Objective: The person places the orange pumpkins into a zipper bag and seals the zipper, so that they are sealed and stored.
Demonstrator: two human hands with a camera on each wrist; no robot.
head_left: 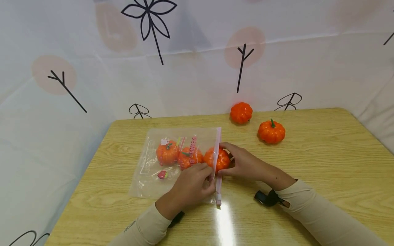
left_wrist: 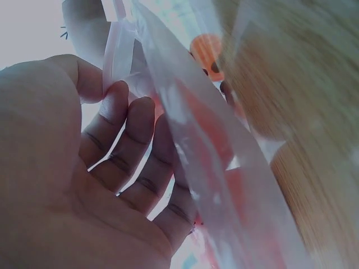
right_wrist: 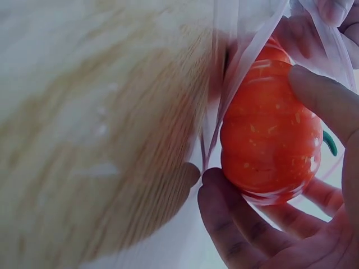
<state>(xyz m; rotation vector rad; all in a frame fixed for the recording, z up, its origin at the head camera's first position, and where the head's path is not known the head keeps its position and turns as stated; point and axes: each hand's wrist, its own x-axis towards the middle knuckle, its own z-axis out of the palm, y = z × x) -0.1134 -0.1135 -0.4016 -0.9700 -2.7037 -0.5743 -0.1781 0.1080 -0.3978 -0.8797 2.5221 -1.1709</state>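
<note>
A clear zip bag with pink print and a pink zip edge lies on the table, its mouth facing right. Two small orange pumpkins, a left one and a middle one, are inside it. My left hand pinches the bag's rim near the zip between thumb and fingertips. At the mouth, my right hand holds a third pumpkin, thumb on one side and fingers on the other. This pumpkin is partly inside the opening, and its green stem shows in the right wrist view.
Two more orange pumpkins stand on the wooden table beyond my right hand: one at the back edge, one with a green stem closer. A white patterned cloth hangs behind the table.
</note>
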